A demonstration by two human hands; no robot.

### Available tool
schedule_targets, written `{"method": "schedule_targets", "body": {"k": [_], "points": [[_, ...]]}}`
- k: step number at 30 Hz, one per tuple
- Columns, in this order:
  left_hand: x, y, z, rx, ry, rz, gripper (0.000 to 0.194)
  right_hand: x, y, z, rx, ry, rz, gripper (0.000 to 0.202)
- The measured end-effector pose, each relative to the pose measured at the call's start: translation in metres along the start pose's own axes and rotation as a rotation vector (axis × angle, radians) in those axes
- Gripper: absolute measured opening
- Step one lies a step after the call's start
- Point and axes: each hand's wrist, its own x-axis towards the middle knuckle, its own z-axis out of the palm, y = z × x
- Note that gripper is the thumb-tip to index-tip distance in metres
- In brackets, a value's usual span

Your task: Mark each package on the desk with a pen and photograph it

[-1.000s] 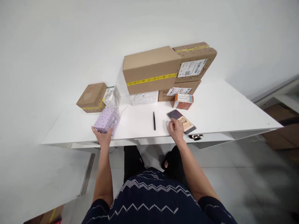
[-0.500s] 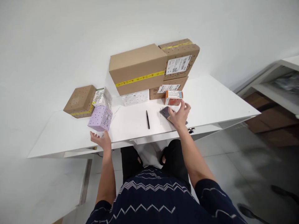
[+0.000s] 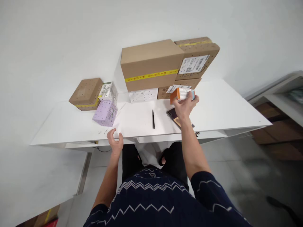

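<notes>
My right hand [image 3: 185, 108] grips a small orange and white box [image 3: 183, 93] above the right part of the white table, in front of the stacked cartons. Under that hand lies a dark phone [image 3: 173, 115]. My left hand [image 3: 115, 141], its fingers apart and holding nothing, hovers at the table's front edge. Near it stands a purple dotted box [image 3: 104, 113], with a white printed box [image 3: 108, 91] just behind. A black pen [image 3: 153, 119] lies between my two hands.
A large brown carton [image 3: 151, 69] rests on a white dotted box [image 3: 143, 95]. Labelled cartons [image 3: 194, 64] are stacked to its right. Another brown box [image 3: 86, 93] sits at the left of the white table [image 3: 134, 126]. Shelving [image 3: 284, 104] stands at the far right.
My right hand has taken hold of the orange and white box, now tilted in its grasp. My left hand has moved right, away from the purple box. The camera view has shifted slightly.
</notes>
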Motion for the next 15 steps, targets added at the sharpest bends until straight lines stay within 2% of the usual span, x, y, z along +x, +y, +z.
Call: {"method": "schedule_targets", "body": {"k": [2,5,8,11,15], "points": [[-0.002,0.008,0.004,-0.074,-0.021,-0.045,0.032,-0.03,-0.028,-0.013,0.059,0.03,-0.065,0.082],[-0.003,0.028,0.016,-0.209,-0.096,-0.145,0.036,-0.085,-0.08,-0.02,0.157,-0.126,-0.233,0.083],[-0.004,0.048,0.026,-0.336,-0.21,-0.238,0.04,-0.13,-0.116,-0.011,0.172,-0.288,-0.293,0.083],[-0.004,0.058,0.029,-0.432,-0.34,-0.34,0.041,-0.155,-0.126,0.003,0.114,-0.377,-0.26,0.08],[-0.003,0.058,0.03,-0.492,-0.423,-0.425,0.047,-0.169,-0.116,0.01,0.221,-0.461,-0.204,0.086]]}}
